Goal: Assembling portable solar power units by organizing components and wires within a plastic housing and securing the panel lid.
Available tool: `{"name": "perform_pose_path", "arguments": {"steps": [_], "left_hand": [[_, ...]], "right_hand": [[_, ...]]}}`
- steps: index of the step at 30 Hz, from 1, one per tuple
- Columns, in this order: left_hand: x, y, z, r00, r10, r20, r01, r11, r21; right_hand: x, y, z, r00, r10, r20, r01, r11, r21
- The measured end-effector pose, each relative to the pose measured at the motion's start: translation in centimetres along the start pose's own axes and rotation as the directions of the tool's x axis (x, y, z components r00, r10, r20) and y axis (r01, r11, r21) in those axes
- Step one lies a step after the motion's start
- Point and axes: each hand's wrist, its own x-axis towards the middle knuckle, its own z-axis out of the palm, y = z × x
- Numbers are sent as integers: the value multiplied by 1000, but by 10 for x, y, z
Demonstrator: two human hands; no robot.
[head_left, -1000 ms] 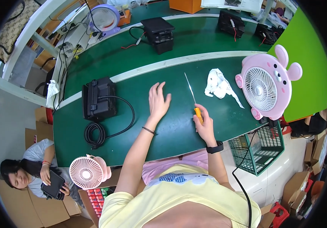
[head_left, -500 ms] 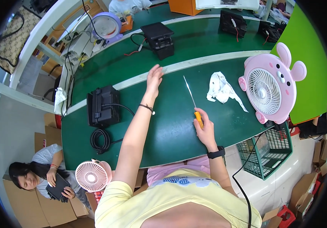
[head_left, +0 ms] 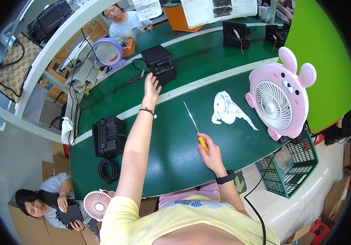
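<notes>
My left hand stretches far over the table with its fingers apart and nothing in them. Its fingertips are close to a black box with a raised flat panel; whether they touch it I cannot tell. A cable and a red-tipped lead come off that box's left side. In my right hand is a screwdriver with an orange-yellow handle, its long thin shaft pointing away from me. Beyond that hand lies a crumpled white cloth. Another black box sits to the left, beside a coiled black cable.
A pink animal-shaped fan stands at the right table edge, above a green basket. A small pink fan is at the near left. More black boxes line the far strip. One person sits at lower left, another across the table.
My left hand has reached farther toward the far black box. The whole view has shifted, bringing the person across the table into sight. The screwdriver stays in my right hand.
</notes>
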Motion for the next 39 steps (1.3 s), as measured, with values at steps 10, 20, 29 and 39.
{"name": "perform_pose_path", "arguments": {"steps": [10, 20, 29, 39], "left_hand": [[-8, 19, 2, 985, -94, 144, 120, 975, -185], [-6, 28, 4, 990, -116, 86, 137, 945, -298], [7, 10, 9, 980, -92, 179, 141, 949, -282], [8, 46, -12, 980, -197, -26, 173, 912, -371]], "right_hand": [[1, 3, -1, 998, -57, -23, 56, 998, -8], [-1, 4, 1, 999, -38, -5, 38, 999, 7], [0, 3, -1, 999, -29, -21, 30, 999, 34], [-2, -3, -7, 1000, -8, 20, 8, 1000, 17]]}}
